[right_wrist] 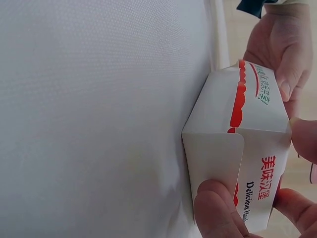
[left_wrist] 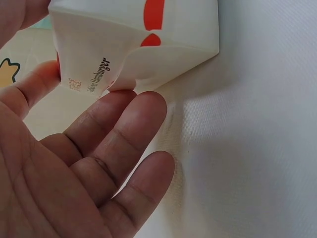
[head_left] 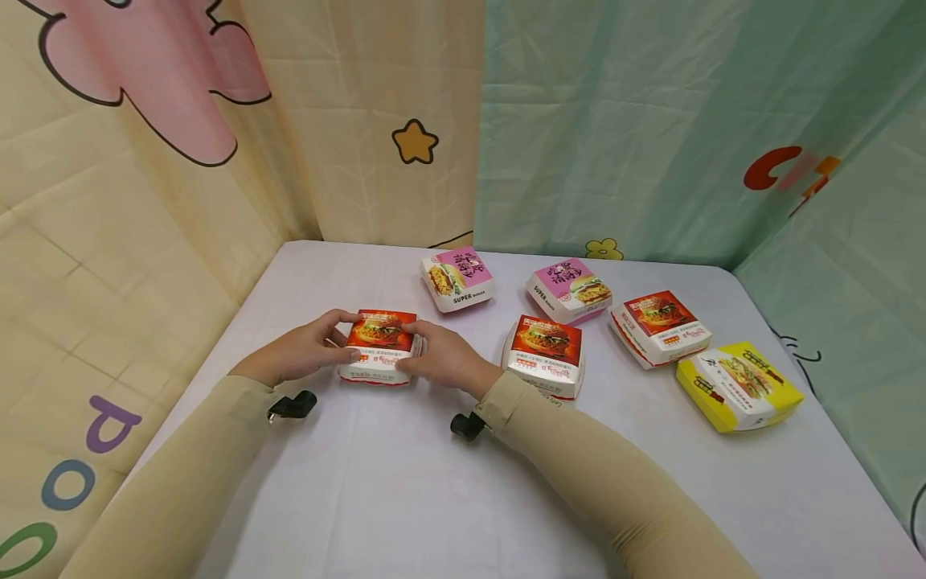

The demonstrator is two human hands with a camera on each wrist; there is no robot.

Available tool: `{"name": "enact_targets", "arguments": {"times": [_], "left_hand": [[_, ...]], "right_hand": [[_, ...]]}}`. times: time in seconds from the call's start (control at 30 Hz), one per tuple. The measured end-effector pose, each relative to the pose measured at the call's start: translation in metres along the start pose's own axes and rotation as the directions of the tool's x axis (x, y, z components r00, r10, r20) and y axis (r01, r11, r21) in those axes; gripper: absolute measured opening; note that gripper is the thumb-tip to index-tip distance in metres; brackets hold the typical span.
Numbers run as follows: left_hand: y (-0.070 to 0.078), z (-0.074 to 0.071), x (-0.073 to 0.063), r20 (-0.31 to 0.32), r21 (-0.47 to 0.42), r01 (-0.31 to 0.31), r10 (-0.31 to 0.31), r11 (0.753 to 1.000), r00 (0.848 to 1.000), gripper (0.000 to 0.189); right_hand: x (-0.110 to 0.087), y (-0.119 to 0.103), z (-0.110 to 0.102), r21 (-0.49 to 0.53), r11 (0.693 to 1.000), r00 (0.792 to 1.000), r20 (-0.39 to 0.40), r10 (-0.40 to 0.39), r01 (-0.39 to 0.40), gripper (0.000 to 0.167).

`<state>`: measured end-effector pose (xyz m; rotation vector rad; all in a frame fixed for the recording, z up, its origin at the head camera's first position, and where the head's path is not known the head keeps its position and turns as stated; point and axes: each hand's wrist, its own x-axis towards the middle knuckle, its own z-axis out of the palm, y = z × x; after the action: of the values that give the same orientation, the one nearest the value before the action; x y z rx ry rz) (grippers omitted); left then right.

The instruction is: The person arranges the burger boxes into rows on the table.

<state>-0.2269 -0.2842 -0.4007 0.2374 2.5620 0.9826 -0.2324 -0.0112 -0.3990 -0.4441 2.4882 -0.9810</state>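
Note:
Between both hands, a red-and-white hamburger box (head_left: 378,347) sits on the table at left of centre, its burger picture facing up. My left hand (head_left: 307,346) holds its left side, thumb near the front corner and index finger toward the back; the remaining fingers, loosely bent, reach the lower edge in the left wrist view. From the right, my right hand (head_left: 452,354) grips the same box, with thumb and index finger at the top edge. In the right wrist view, a fingertip (right_wrist: 215,206) presses the printed side wall of the box (right_wrist: 213,153).
Just right of my right hand stands a second red-and-white box (head_left: 544,354). Behind are two pink-and-white boxes (head_left: 458,279) (head_left: 570,289). Farther right lie another red-and-white box (head_left: 661,328) and a yellow box (head_left: 739,386). Printed curtains (head_left: 405,64) border the white table (head_left: 405,482).

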Motion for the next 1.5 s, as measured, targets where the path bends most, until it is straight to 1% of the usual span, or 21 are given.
{"name": "enact_targets", "arguments": {"times": [0.23, 0.37, 0.53, 0.77, 0.9, 1.13, 1.3, 1.5], "left_hand": [[0.000, -0.001, 0.000, 0.009, -0.011, -0.014, 0.014, 1.000, 1.000, 0.072], [0.002, -0.001, -0.001, 0.022, -0.020, -0.006, 0.007, 1.000, 1.000, 0.072], [0.005, 0.000, -0.002, 0.036, -0.010, 0.000, 0.001, 1.000, 0.999, 0.075], [0.008, 0.002, -0.006, 0.045, -0.009, -0.018, 0.018, 1.000, 0.999, 0.074], [0.009, 0.002, -0.007, 0.044, -0.002, -0.023, 0.023, 1.000, 0.999, 0.074], [0.010, 0.001, -0.006, 0.056, -0.005, -0.011, 0.011, 1.000, 0.998, 0.074], [0.011, 0.000, -0.007, 0.055, -0.002, -0.021, 0.021, 1.000, 0.998, 0.073], [0.014, -0.004, -0.007, 0.045, 0.021, -0.038, 0.037, 0.999, 0.998, 0.073]], "right_hand": [[-0.001, -0.001, -0.002, -0.016, 1.000, 1.000, 0.004, 0.005, -0.005, 0.073], [-0.001, -0.001, -0.001, -0.040, 0.999, 1.000, 0.005, 0.000, 0.000, 0.073], [-0.002, -0.002, -0.001, -0.063, 0.998, 1.000, 0.004, 0.002, -0.002, 0.072], [-0.005, -0.003, -0.002, -0.089, 0.996, 1.000, 0.017, -0.007, 0.009, 0.072], [-0.007, -0.004, -0.002, -0.095, 0.995, 1.000, 0.014, -0.016, 0.018, 0.072], [-0.008, -0.002, -0.002, -0.091, 0.996, 1.000, 0.021, -0.012, 0.013, 0.073], [-0.008, -0.002, -0.002, -0.088, 0.996, 1.000, 0.020, -0.011, 0.012, 0.073], [-0.011, -0.005, -0.004, -0.091, 0.996, 1.000, 0.025, 0.012, -0.010, 0.081]]}}
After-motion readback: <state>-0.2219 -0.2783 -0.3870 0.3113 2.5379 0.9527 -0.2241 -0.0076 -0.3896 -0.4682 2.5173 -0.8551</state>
